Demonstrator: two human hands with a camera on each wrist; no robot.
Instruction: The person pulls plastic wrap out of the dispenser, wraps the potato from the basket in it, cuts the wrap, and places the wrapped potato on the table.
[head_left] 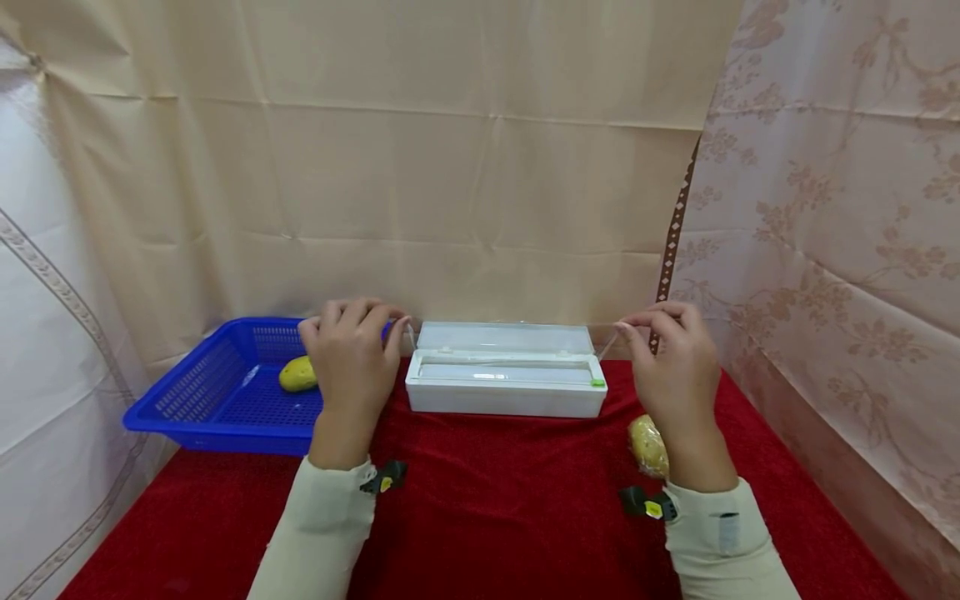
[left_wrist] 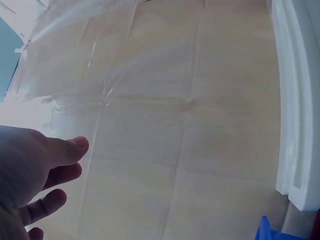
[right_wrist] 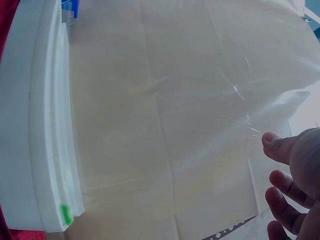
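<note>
Behind the raised lid (head_left: 504,338) of a white cling film dispenser (head_left: 504,402), my two hands stretch a clear sheet of cling film (left_wrist: 107,93) between them. My left hand (head_left: 352,358) pinches the sheet's left corner between thumb and forefinger. The opposite corner is pinched by my right hand (head_left: 673,367). The film runs from the dispenser up to both hands. A green slide cutter (head_left: 597,382) sits at the right end of the dispenser's front edge. Below my right hand lies a potato (head_left: 647,446) wrapped in film, partly hidden by the wrist.
To the left stands a blue plastic basket (head_left: 217,440), holding a yellow potato (head_left: 298,375) partly hidden by my left hand. A red cloth (head_left: 495,500) covers the table. A beige curtain (head_left: 480,183) hangs close behind, and a floral curtain (head_left: 840,250) hangs on the right.
</note>
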